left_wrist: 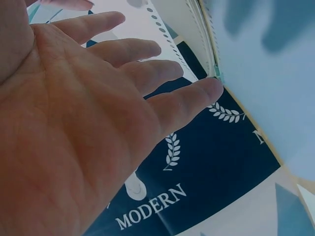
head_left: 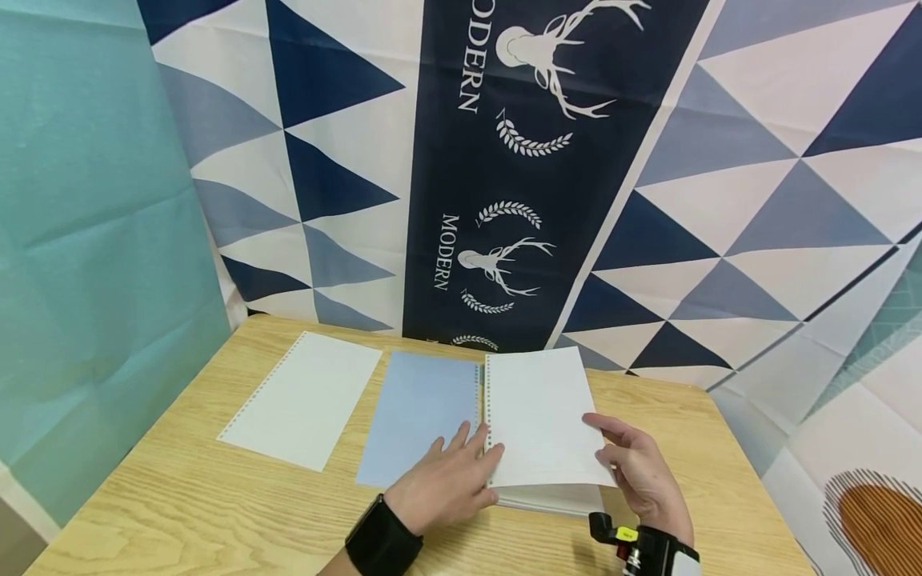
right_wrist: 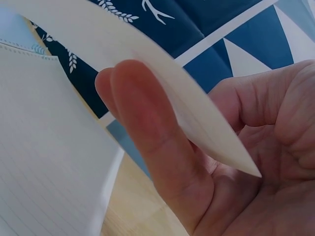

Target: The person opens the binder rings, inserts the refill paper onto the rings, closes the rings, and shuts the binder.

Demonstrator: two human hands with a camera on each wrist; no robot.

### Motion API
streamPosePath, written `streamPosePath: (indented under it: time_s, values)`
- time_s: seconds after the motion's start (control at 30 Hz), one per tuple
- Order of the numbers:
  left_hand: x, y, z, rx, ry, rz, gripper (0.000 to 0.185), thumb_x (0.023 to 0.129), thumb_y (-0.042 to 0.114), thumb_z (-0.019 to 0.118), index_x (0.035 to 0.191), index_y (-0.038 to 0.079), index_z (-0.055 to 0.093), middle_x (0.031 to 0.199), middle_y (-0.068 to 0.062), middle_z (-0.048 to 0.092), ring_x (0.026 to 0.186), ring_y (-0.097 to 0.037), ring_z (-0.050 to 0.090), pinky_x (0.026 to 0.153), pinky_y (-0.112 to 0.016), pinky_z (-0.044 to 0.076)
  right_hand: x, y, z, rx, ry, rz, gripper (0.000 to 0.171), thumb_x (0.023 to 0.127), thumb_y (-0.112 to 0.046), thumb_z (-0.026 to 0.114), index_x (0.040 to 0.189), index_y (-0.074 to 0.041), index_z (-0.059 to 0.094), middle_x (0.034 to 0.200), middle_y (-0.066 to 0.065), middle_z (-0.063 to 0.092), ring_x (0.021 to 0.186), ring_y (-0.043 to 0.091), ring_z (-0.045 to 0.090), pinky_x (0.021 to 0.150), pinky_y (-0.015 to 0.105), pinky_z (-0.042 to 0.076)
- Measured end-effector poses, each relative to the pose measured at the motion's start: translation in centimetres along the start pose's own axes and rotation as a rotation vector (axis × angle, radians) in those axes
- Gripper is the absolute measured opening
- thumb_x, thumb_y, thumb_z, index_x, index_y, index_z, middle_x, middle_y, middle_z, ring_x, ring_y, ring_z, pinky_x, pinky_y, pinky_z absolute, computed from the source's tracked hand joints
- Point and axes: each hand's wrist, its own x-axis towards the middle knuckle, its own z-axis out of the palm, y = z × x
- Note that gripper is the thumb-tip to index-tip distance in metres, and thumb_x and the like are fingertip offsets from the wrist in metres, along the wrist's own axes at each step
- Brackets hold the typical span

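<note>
A white sheet of punched paper (head_left: 540, 408) lies on the right side of an open loose-leaf notebook, its holes along the left edge. My right hand (head_left: 644, 472) pinches that sheet's right edge between thumb and fingers. In the right wrist view the sheet (right_wrist: 206, 118) bows up between the digits, above a lined page (right_wrist: 54, 132). More pages (head_left: 555, 498) show under its lifted near edge. My left hand (head_left: 450, 480) is spread with straight fingers over the hole line, reaching across from the pale blue punched sheet (head_left: 421, 408). The left wrist view shows its open palm (left_wrist: 83, 132).
Another white punched sheet (head_left: 306, 400) lies apart on the left of the wooden table (head_left: 166, 480). A patterned cloth (head_left: 346, 160) hangs behind the table's far edge, and a teal cloth (head_left: 101, 200) hangs along the left.
</note>
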Motion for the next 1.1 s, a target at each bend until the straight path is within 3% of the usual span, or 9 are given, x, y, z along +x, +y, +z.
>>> streamPosePath:
  time_s: [0.67, 0.77, 0.87, 0.93, 1.0, 1.1]
  values:
    - [-0.10, -0.11, 0.59, -0.042, -0.059, -0.018, 0.057, 0.104, 0.040, 0.056, 0.155, 0.025, 0.038, 0.169, -0.011, 0.027, 0.157, -0.035, 0.025, 0.120, -0.057, 0.034, 0.30, 0.31, 0.08, -0.004, -0.018, -0.003, 0.067, 0.087, 0.011, 0.049, 0.153, 0.000, 0.041, 0.165, 0.025, 0.029, 0.046, 0.006, 0.028, 0.046, 0.018, 0.032]
    - [-0.06, -0.15, 0.65, -0.040, -0.077, -0.026, 0.057, 0.104, 0.040, 0.055, 0.156, 0.025, 0.038, 0.169, -0.010, 0.026, 0.157, -0.034, 0.024, 0.121, -0.056, 0.033, 0.37, 0.30, 0.11, 0.005, -0.022, -0.002, 0.069, 0.087, 0.012, 0.048, 0.153, -0.002, 0.040, 0.164, 0.023, 0.032, 0.050, 0.004, 0.042, 0.046, 0.018, 0.033]
    - [-0.02, -0.21, 0.76, -0.039, -0.092, -0.034, 0.056, 0.104, 0.040, 0.055, 0.156, 0.025, 0.038, 0.169, -0.010, 0.026, 0.157, -0.034, 0.024, 0.121, -0.055, 0.033, 0.41, 0.34, 0.21, 0.013, -0.029, -0.001, 0.070, 0.086, 0.013, 0.048, 0.153, -0.003, 0.041, 0.161, 0.023, 0.036, 0.067, 0.004, 0.062, 0.046, 0.018, 0.034]
    - [0.00, -0.24, 0.83, -0.028, -0.092, -0.032, 0.055, 0.104, 0.040, 0.055, 0.155, 0.025, 0.039, 0.169, -0.010, 0.027, 0.157, -0.034, 0.025, 0.120, -0.056, 0.034, 0.47, 0.39, 0.28, 0.013, -0.028, -0.002, 0.069, 0.085, 0.013, 0.048, 0.152, -0.002, 0.043, 0.160, 0.023, 0.038, 0.078, 0.006, 0.068, 0.046, 0.019, 0.034]
    - [0.01, -0.22, 0.87, -0.014, -0.092, -0.032, 0.055, 0.104, 0.041, 0.056, 0.154, 0.025, 0.040, 0.168, -0.011, 0.029, 0.156, -0.035, 0.027, 0.119, -0.056, 0.035, 0.53, 0.46, 0.34, 0.008, -0.025, 0.001, 0.068, 0.084, 0.013, 0.049, 0.151, 0.000, 0.045, 0.159, 0.023, 0.039, 0.074, 0.006, 0.066, 0.046, 0.019, 0.034]
    - [0.05, -0.18, 0.92, 0.002, -0.096, -0.033, 0.053, 0.104, 0.042, 0.056, 0.153, 0.026, 0.042, 0.167, -0.011, 0.031, 0.156, -0.035, 0.028, 0.118, -0.056, 0.037, 0.58, 0.53, 0.37, -0.006, -0.019, 0.006, 0.066, 0.084, 0.012, 0.050, 0.149, 0.001, 0.047, 0.160, 0.023, 0.037, 0.057, 0.004, 0.052, 0.045, 0.018, 0.032]
